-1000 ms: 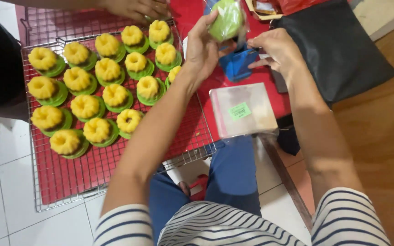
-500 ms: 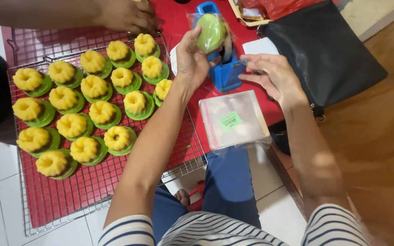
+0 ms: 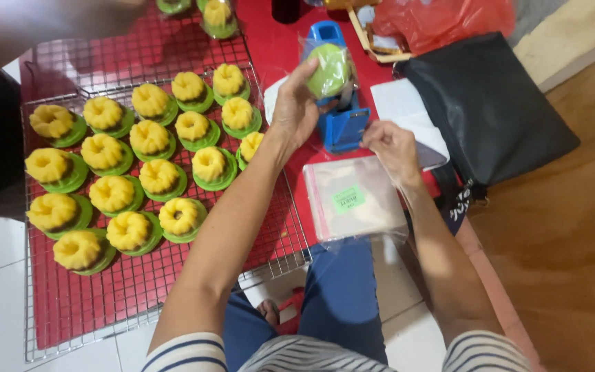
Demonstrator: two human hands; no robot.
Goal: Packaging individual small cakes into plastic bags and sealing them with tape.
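Gripping a bagged cake (image 3: 328, 69) (green base up), the left hand (image 3: 296, 109) holds it at the blue sealer (image 3: 342, 117); right hand (image 3: 388, 143) pinches something unclear above the empty bags (image 3: 356, 200).

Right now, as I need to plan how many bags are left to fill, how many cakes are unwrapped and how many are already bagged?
Unwrapped yellow cakes on the wire rack: 18
Bagged cake in the left hand: 1
Bagged cake at the far end: 1
Total: 20
A green piece cut off by the top edge is not counted.
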